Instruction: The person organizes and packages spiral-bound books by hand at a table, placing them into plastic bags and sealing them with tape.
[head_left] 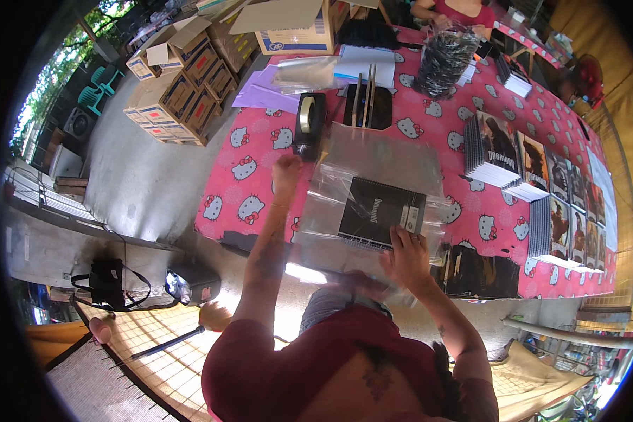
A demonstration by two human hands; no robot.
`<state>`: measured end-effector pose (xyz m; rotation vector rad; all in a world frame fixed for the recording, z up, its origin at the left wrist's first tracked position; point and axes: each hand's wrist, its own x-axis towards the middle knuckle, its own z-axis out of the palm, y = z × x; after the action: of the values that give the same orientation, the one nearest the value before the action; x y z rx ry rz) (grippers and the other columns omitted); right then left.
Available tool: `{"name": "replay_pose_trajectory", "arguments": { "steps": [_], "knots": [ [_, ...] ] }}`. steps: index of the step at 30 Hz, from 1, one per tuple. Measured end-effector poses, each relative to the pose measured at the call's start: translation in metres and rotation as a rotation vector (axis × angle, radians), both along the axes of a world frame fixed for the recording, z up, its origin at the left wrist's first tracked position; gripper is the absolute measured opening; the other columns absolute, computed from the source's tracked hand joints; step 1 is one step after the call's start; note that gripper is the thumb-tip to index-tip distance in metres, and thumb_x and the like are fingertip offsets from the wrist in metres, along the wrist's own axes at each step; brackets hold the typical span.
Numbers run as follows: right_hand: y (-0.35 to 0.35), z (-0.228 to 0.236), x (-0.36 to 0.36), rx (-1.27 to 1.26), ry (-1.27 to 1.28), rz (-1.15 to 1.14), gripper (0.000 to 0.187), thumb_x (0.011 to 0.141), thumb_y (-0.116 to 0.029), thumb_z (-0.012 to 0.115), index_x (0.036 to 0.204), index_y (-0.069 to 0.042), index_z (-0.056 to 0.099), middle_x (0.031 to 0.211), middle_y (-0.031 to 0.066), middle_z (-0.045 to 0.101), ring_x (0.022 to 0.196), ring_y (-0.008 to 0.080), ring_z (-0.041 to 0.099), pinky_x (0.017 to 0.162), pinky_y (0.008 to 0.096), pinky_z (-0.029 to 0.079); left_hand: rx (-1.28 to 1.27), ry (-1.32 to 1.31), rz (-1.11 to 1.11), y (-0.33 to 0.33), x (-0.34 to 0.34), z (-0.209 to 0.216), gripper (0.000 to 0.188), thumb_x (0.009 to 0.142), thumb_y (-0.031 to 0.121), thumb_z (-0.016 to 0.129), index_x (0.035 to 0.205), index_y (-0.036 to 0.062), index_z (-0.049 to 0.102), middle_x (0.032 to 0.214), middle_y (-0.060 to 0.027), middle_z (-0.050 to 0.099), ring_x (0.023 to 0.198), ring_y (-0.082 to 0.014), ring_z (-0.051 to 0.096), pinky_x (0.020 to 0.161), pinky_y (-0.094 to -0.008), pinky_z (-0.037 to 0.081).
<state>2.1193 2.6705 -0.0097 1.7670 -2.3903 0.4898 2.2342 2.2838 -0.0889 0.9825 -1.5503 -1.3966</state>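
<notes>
Tablecloth (496, 204); one hand (409, 253) on one notebook (380, 211)

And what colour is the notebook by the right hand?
The notebook is black with pale lettering; head view.

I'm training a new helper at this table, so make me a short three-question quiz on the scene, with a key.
1. Which hand touches the black notebook?
2. True or false: the left hand is close to the tape dispenser.
3. Fill in the colour: the tablecloth is mainly ____.

Key:
1. The right hand.
2. True.
3. Pink.
</notes>
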Motion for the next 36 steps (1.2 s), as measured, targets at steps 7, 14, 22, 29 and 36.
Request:
{"name": "replay_pose_trajectory", "arguments": {
  "steps": [7, 14, 22, 29, 36],
  "knots": [
    [0.012, -0.006, -0.005, -0.021, -0.011, -0.018, 0.058, 0.074, -0.023, 0.069, 0.123, 0.005, 0.057, 0.118, 0.0147, 0.057, 0.104, 0.0288, 0.058, 0.091, 0.04, 0.043, -0.519, -0.154, -0.169, 0.102, -0.064, 0.142, 0.013, 0.087, 0.011, 0.071, 0.093, -0.0002, 0.071, 0.077, -0.009, 0.072, 0.073, -0.0161, 0.071, 0.065, -0.0282, 0.055],
    [0.012, -0.012, -0.012, -0.015, 0.116, -0.015, 0.059, 0.068, -0.028, 0.078, 0.118, 0.0, 0.063, 0.111, 0.0081, 0.06, 0.102, 0.0203, 0.06, 0.089, 0.035, 0.045, -0.014, -0.5, -0.821, 0.202, -0.105, 0.093, 0.033, 0.081, 0.031, 0.063, 0.063, 0.0045, 0.071, 0.059, -0.0073, 0.068, 0.056, -0.021, 0.067, 0.063, -0.031, 0.054],
    [0.015, -0.033, -0.017, -0.092, 0.127, -0.017, 0.057, 0.067, -0.026, 0.08, 0.115, -0.002, 0.059, 0.111, 0.0087, 0.057, 0.1, 0.0256, 0.06, 0.087, 0.0382, 0.045, -0.343, -1.031, -0.684, 0.23, -0.068, 0.096, 0.037, 0.083, 0.042, 0.07, 0.073, 0.0071, 0.074, 0.07, -0.016, 0.07, 0.072, -0.0327, 0.071, 0.071, -0.0446, 0.055],
    [0.02, -0.014, -0.022, -0.115, -0.011, -0.025, 0.063, 0.076, -0.048, 0.074, 0.127, -0.014, 0.061, 0.111, 0.0055, 0.054, 0.103, 0.023, 0.051, 0.085, 0.0412, 0.038, -0.577, -1.128, -0.625, 0.241, -0.05, 0.093, 0.049, 0.085, 0.054, 0.068, 0.077, 0.0057, 0.073, 0.078, -0.0192, 0.071, 0.081, -0.039, 0.07, 0.074, -0.0474, 0.053],
    [-0.011, -0.014, -0.068, 0.036, -0.271, -0.015, 0.047, 0.086, -0.049, 0.066, 0.125, -0.022, 0.067, 0.111, 0.0069, 0.06, 0.107, 0.0262, 0.055, 0.09, 0.0465, 0.04, -0.793, -0.883, -0.447, 0.272, -0.002, 0.072, 0.039, 0.084, 0.039, 0.071, 0.107, 0.0094, 0.063, 0.089, -0.0149, 0.065, 0.082, -0.0324, 0.065, 0.073, -0.0439, 0.05]
  ]
}}
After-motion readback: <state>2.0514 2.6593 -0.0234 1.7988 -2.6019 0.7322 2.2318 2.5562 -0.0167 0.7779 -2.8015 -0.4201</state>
